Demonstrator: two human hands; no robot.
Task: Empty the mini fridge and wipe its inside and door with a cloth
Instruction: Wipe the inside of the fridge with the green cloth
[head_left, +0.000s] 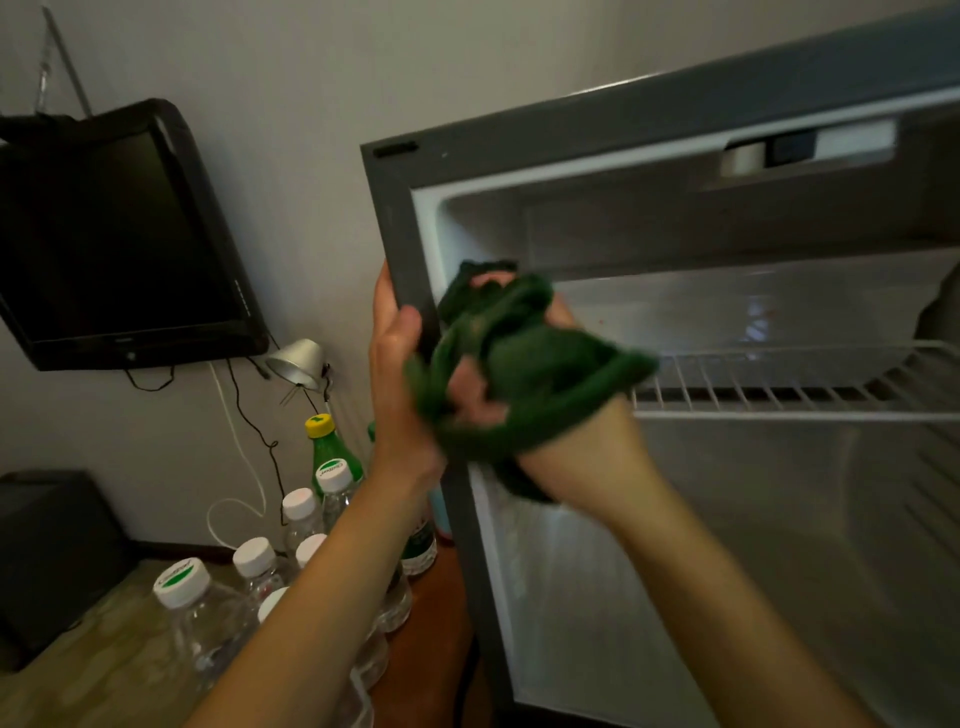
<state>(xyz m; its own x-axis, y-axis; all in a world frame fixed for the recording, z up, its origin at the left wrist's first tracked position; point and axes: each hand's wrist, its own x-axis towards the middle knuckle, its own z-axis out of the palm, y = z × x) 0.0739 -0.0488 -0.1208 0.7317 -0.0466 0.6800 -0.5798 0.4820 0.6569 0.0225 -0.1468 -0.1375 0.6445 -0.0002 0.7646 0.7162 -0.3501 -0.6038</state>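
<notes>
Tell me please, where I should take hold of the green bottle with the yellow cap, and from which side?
Take the green bottle by its neck, just under the yellow cap, coming from above. It stands upright, and clear bottles crowd in front of its body, so only the top is free.
</notes>
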